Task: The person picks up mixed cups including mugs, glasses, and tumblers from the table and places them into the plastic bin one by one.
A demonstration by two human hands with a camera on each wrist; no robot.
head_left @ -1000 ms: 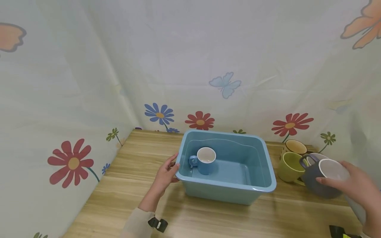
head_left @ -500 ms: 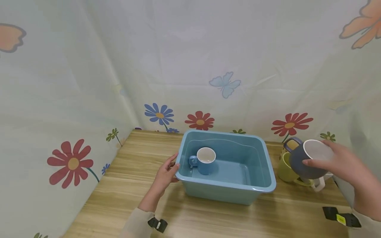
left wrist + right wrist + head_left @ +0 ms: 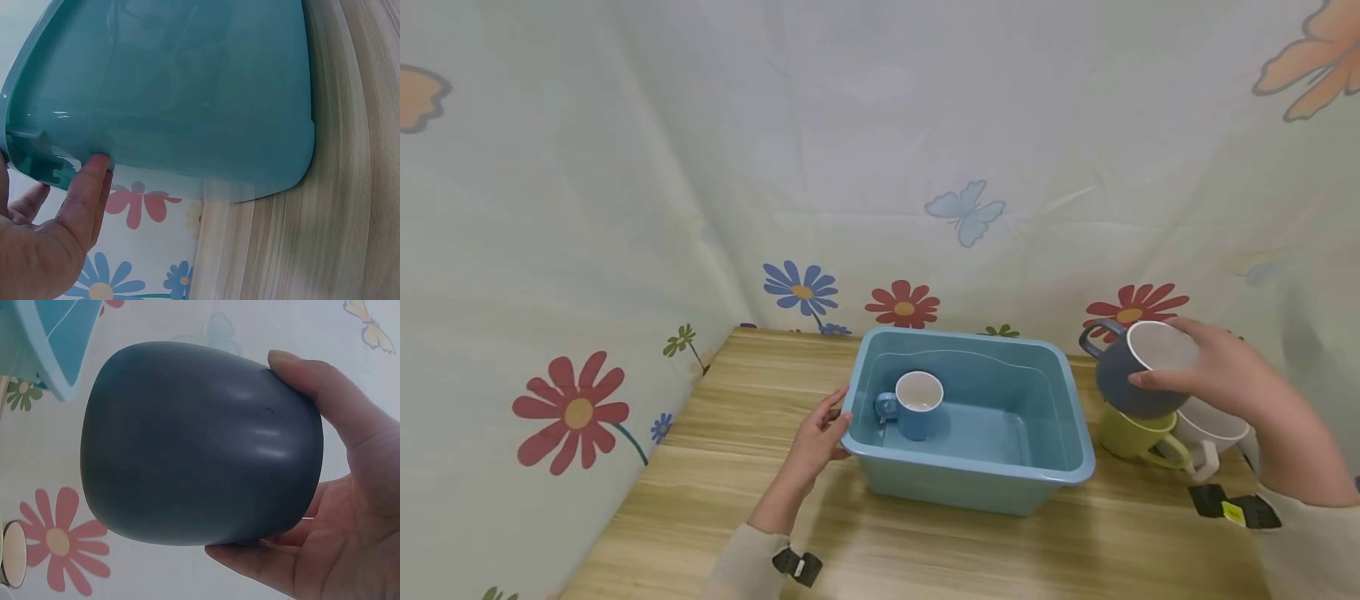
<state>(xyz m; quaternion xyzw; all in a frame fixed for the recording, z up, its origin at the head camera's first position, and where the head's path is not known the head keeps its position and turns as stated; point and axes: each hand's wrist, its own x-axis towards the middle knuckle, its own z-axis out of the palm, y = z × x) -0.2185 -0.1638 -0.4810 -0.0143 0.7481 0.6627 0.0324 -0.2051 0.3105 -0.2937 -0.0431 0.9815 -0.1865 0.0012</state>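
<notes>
I see the green mug (image 3: 1129,435) and white mug (image 3: 1212,419) right of the bin (image 3: 955,490); my right hand (image 3: 1221,371) grips the dark mug (image 3: 1122,379) there, raised. My left hand (image 3: 815,437) holds the bin's left rim; inside stands a blue mug (image 3: 917,418).

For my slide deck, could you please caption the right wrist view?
A right hand holds a dark mug before a flowered backdrop, part of a blue bin at upper left.
</notes>
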